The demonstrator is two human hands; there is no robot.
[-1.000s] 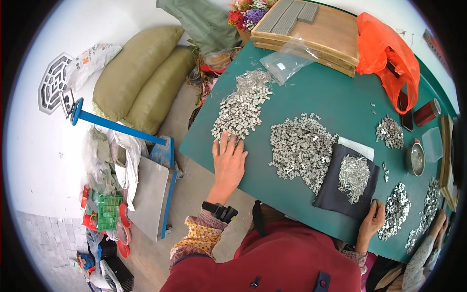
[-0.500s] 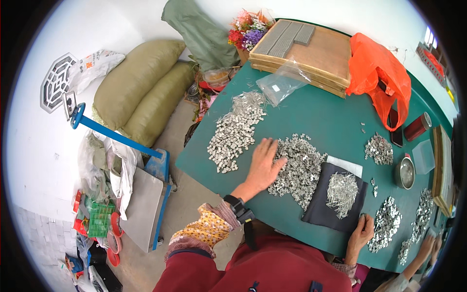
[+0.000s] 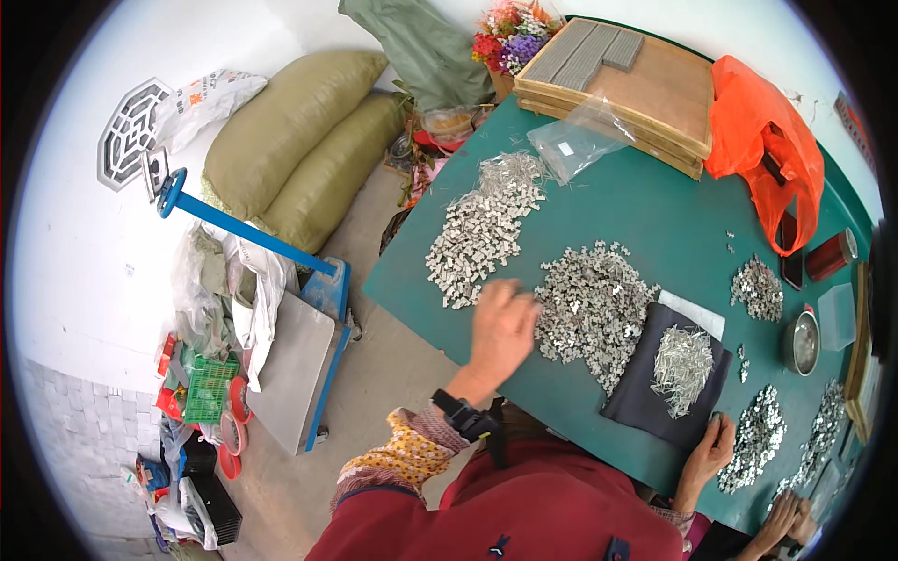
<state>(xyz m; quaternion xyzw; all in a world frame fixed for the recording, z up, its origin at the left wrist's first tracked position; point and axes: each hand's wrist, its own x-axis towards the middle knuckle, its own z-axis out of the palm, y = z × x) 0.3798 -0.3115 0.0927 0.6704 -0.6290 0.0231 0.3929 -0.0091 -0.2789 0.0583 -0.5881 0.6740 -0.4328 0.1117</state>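
My left hand (image 3: 505, 327) is between a pile of pale small metal pieces (image 3: 477, 238) and a darker grey pile of small metal parts (image 3: 595, 304) on the green table. Its fingers curl downward and are blurred, so their grip cannot be made out. My right hand (image 3: 709, 456) rests at the table's near edge, beside the lower corner of a folded dark cloth (image 3: 631, 402). Its thumb and fingers are closed together; whatever they hold, if anything, is hidden. A heap of thin silvery pins (image 3: 683, 369) lies on that cloth.
Shiny part piles (image 3: 754, 439), a metal bowl (image 3: 802, 343) and a red can (image 3: 831, 255) are at right. Wooden trays (image 3: 669, 103) and an orange-red bag (image 3: 762, 140) stand behind. Another person's hands (image 3: 790, 519) are at lower right. A platform scale (image 3: 295, 365) stands left.
My left hand has lifted from lying flat beside the darker pile, drawn slightly nearer and curled its fingers. My right hand keeps its place. The whole view has shifted; the other person's hands moved nearer.
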